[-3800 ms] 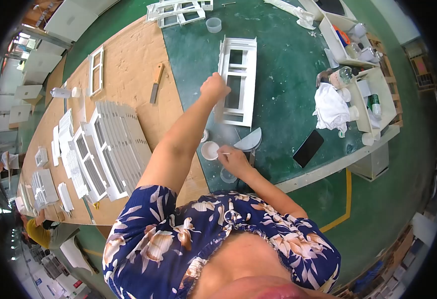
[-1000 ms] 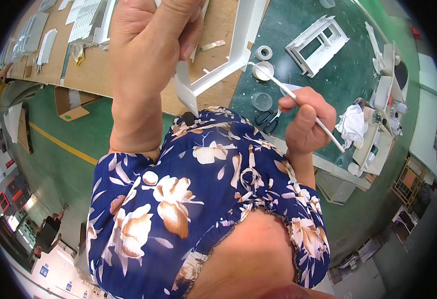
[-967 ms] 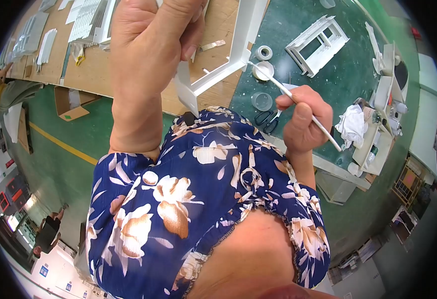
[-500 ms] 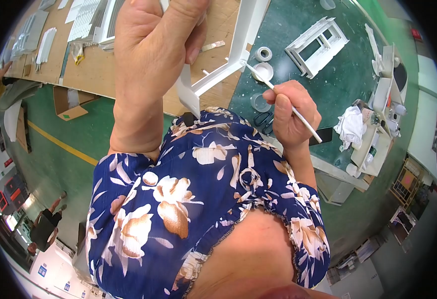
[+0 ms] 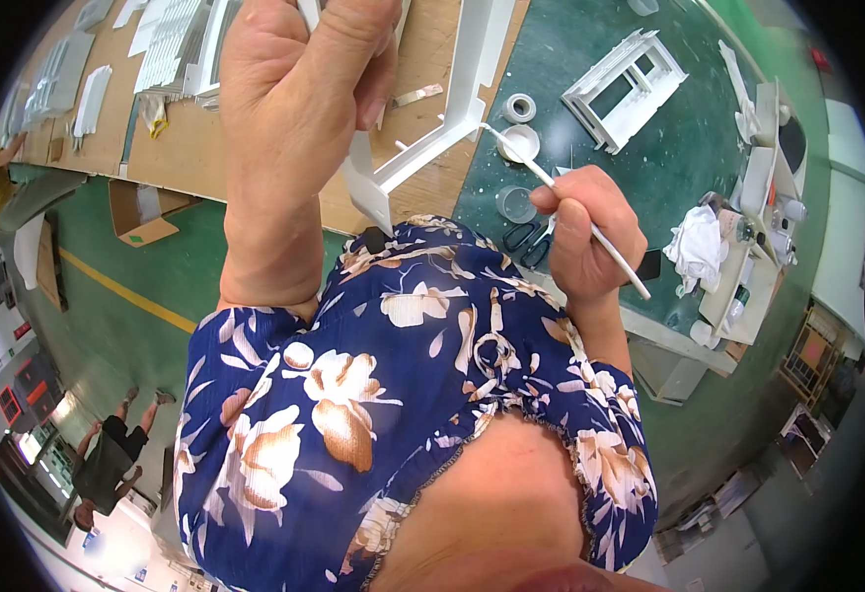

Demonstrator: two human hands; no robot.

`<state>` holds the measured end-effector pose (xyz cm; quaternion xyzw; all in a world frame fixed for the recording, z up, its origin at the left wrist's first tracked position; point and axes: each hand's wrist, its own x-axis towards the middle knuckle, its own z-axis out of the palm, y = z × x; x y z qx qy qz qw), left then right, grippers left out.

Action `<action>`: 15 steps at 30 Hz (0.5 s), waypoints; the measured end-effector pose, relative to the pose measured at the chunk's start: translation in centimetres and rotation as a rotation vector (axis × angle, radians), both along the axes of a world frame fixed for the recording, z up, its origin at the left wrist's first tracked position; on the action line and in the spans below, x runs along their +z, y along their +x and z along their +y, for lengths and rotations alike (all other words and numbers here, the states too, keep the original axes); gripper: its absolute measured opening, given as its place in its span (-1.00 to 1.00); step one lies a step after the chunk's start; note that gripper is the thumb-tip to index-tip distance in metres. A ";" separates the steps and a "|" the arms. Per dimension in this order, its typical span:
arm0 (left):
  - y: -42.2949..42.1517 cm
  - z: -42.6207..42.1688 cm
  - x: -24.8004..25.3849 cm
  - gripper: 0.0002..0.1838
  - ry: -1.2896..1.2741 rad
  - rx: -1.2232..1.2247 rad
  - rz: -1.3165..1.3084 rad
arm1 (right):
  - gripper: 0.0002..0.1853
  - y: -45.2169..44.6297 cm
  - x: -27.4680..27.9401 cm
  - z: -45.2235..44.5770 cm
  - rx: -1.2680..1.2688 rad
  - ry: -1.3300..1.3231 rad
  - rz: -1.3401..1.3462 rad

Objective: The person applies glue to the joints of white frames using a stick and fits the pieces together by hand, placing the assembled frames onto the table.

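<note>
My left hand (image 5: 299, 109) is closed around one side of an angled white frame (image 5: 417, 156), held up over the table edge in front of my chest. My right hand (image 5: 595, 232) pinches a thin white brush (image 5: 605, 242) slantwise. Its tip is just right of the frame's inner corner; whether it touches I cannot tell. Below the brush stands a small round tub (image 5: 518, 145) with white stuff in it. A tape roll (image 5: 519, 108) lies behind the tub, and a clear cup (image 5: 515, 203) is nearer me. Scissors (image 5: 531, 242) lie beside my right hand.
Another white frame (image 5: 625, 91) lies on the green mat (image 5: 551, 49). Stacked white strips (image 5: 171, 49) cover the back left of the brown board. A white cloth (image 5: 697, 247) and a bottle-filled tray (image 5: 748, 281) are at right. A person (image 5: 112, 459) is on the floor at lower left.
My right hand has shifted slightly right and down with the brush. The frame in my left hand has moved a little left. The person at lower left appears larger.
</note>
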<state>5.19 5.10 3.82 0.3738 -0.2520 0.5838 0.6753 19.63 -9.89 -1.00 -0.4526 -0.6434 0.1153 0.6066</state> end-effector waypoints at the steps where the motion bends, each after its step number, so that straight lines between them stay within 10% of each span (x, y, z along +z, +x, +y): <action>1: 0.0 0.0 0.0 -0.79 0.000 -0.004 -0.004 | -0.96 -0.1 -0.1 0.2 0.015 -0.021 0.009; 15: -0.4 0.5 -0.1 -0.79 0.023 0.010 -0.032 | -0.96 -0.3 0.7 0.4 0.024 -0.025 -0.054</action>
